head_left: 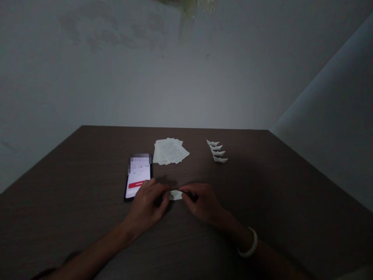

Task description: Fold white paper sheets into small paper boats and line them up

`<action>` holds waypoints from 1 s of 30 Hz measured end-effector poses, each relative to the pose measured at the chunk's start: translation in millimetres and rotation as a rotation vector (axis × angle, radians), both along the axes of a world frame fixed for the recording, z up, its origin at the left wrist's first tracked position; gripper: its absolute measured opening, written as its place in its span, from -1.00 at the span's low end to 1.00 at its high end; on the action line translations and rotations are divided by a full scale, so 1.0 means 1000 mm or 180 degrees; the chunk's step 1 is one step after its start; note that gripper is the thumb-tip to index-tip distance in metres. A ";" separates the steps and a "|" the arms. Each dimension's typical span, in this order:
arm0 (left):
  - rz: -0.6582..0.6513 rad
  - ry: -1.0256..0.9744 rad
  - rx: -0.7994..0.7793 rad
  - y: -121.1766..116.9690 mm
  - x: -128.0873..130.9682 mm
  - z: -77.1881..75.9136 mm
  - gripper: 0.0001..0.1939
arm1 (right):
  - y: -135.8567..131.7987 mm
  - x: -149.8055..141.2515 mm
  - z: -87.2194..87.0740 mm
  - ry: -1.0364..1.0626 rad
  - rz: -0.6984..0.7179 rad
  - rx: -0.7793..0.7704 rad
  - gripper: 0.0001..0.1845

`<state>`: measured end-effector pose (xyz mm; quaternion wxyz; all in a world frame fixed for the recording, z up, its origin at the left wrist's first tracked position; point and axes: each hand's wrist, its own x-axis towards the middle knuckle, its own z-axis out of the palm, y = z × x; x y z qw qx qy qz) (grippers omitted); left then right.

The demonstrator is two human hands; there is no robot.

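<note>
Between my two hands is a small folded piece of white paper, held just above or on the dark table. My left hand pinches its left end between thumb and fingers. At the right end, my right hand grips the paper the same way; a pale beaded bracelet circles that wrist. The fingertips cover both ends of the paper, so only its middle shows. Beyond my right hand, several folded paper boats stand in a row running away from me.
A lit phone lies just beyond my left hand, partly covered by it. Farther back sits a loose pile of printed paper sheets. The brown table meets a grey wall at its far edge.
</note>
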<state>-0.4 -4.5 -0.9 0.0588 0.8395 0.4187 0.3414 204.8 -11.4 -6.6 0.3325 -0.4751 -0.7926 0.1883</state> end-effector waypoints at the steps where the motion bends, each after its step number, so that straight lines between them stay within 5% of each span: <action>1: -0.0056 0.0002 0.0007 0.000 0.000 0.000 -0.84 | 0.000 0.000 -0.001 0.0007 -0.0012 -0.0011 -0.80; 19: -0.0185 0.0359 -0.0025 -0.001 0.000 -0.005 -0.78 | -0.002 -0.007 -0.008 -0.0672 -0.0248 0.0577 -0.74; 30: 0.0079 0.0176 0.0099 -0.002 0.000 -0.006 -0.79 | -0.001 -0.005 0.000 -0.0570 -0.0413 0.0666 -0.89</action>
